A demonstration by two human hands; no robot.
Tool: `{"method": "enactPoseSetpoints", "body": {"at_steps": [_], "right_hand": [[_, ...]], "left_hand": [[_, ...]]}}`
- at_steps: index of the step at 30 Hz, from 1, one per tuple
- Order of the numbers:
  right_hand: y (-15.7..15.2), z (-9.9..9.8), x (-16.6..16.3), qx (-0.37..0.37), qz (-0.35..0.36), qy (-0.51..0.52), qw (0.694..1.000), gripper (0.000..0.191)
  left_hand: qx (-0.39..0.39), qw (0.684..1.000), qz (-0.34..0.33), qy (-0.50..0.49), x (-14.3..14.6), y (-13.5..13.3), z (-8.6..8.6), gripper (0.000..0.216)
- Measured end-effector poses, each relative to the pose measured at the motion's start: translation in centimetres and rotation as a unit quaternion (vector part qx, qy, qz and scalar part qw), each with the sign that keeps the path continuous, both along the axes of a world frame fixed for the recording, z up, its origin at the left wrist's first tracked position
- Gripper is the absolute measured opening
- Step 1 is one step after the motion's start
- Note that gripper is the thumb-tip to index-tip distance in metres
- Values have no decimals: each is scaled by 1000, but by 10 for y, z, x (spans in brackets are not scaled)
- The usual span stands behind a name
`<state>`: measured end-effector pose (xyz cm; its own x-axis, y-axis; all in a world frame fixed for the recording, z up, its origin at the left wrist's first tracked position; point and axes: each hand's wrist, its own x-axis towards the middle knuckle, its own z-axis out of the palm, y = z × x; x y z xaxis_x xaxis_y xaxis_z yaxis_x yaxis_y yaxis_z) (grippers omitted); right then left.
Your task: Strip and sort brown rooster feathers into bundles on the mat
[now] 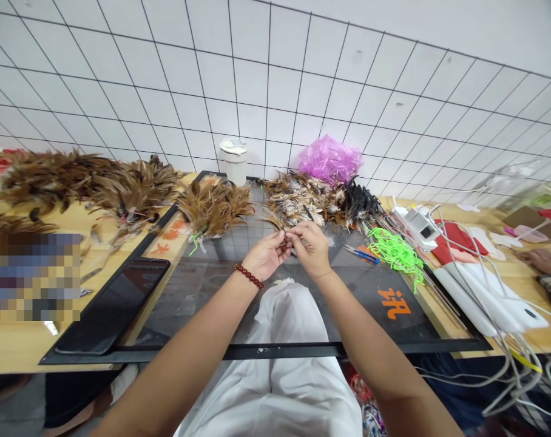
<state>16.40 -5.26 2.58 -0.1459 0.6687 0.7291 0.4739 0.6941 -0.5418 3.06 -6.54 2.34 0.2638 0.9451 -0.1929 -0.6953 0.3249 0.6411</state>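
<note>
Over the middle of the glass panel (212, 303), my left hand (267, 255) has its thumb and forefinger pinched together, palm turned up. A thin brown feather (272, 220) sticks out from these fingertips. My right hand (312, 246) meets the left one, its fingers closed at the feather's base; the exact grip there is too small to make out. Just beyond the hands lies a heap of loose brown and cream feathers (298, 197), with black feathers (361, 203) at its right end. A brown feather bundle (214, 209) with a green tie lies to the left.
Blue-handled snips (363, 254) and green cord (396, 252) lie at right. Beyond them are a white device (489, 297) and tangled cables. A black phone (116, 303) rests at left. A white lidded cup (234, 161) and pink plastic bag (331, 159) stand by the wire grid.
</note>
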Motion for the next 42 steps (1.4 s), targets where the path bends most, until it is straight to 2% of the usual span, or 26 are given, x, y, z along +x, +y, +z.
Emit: {"method": "enactPoseSetpoints", "body": {"at_steps": [4, 7, 11, 16, 20, 22, 25, 27, 30, 32, 36, 42], "right_hand": [[0, -3, 0, 26, 6, -43, 999, 18], [3, -2, 3, 26, 2, -34, 999, 21], [18, -9, 18, -24, -76, 10, 997, 22], [33, -28, 35, -129, -158, -135, 970, 19], [30, -30, 31, -138, -187, -239, 943, 19], [29, -28, 29, -128, -185, -233, 946, 16], [31, -24, 28, -130, -151, -96, 975, 16], [31, -19, 28, -173, -97, 25, 980, 16], [29, -9, 26, -241, 9, 170, 955, 22], [25, -3, 23, -261, 63, 227, 936, 22], [19, 2, 17, -274, 122, 239, 923, 17], [17, -4, 12, -273, 157, 187, 930, 16]], "left_hand": [[-2, 1000, 2, -13, 0, 0, 1, 7], [-10, 999, 33, -12, -1, 1, 4, 4], [-39, 994, 104, 0, -3, 4, 6, 4], [-49, 986, 160, 0, -3, 8, 2, 7], [-49, 984, 171, 9, -3, 9, -1, 6], [-47, 984, 172, 14, -3, 9, -2, 5], [-42, 984, 173, 23, -2, 8, -1, 4], [-36, 984, 169, 36, -1, 7, 0, 3], [-22, 984, 161, 68, 2, 5, 0, 5], [-7, 983, 159, 95, 4, 3, 0, 7], [25, 977, 160, 139, 7, 1, -1, 9], [15, 978, 143, 149, 8, 1, -1, 10]]}}
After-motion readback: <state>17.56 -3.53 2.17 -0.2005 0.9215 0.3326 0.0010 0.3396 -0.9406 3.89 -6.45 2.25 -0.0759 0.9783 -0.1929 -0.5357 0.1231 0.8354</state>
